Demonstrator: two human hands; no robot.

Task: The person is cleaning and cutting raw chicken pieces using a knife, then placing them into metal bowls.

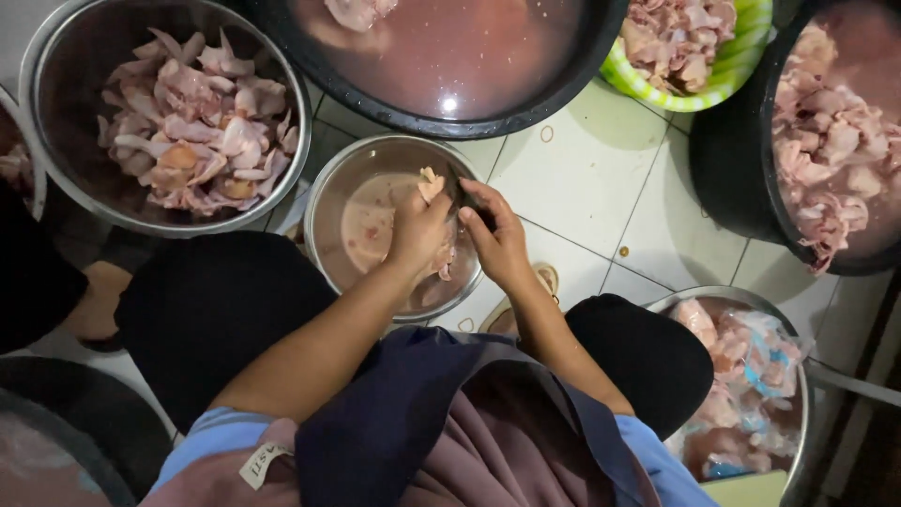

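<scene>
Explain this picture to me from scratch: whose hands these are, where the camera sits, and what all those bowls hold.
There is no machine here. One camera is worn on a person's head and looks down at their own arms over their lap. The left hand has a grip on a pale piece of raw meat over a small metal bowl of cloudy pinkish water. The right hand holds a dark thing against the meat; I cannot tell what it is. On the tiled floor around them stand a metal bowl of meat pieces, a large dark basin of reddish water, a green basket of meat, and another dark tub.
</scene>
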